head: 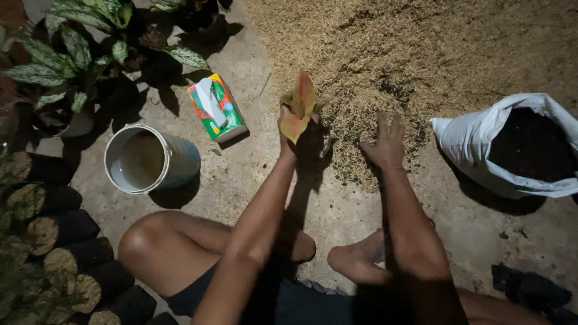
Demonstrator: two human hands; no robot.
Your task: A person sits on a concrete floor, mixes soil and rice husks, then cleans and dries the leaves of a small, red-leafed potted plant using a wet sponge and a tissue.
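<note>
Far left, glossy potted plants [66, 54], a white bucket [144, 159] and a green tissue box [217, 107]. Your left hand [288, 123] pinches a yellow-red seedling [299, 103], upright, long axis pointing far. Just right, your right hand [385, 141] lies spread on the dry husk pile [421, 54]. A white soil bag [512, 144] gapes farther right.

Yellow-red leafy cutting [298, 105] upright, above tan husk pile [421, 54].
</note>
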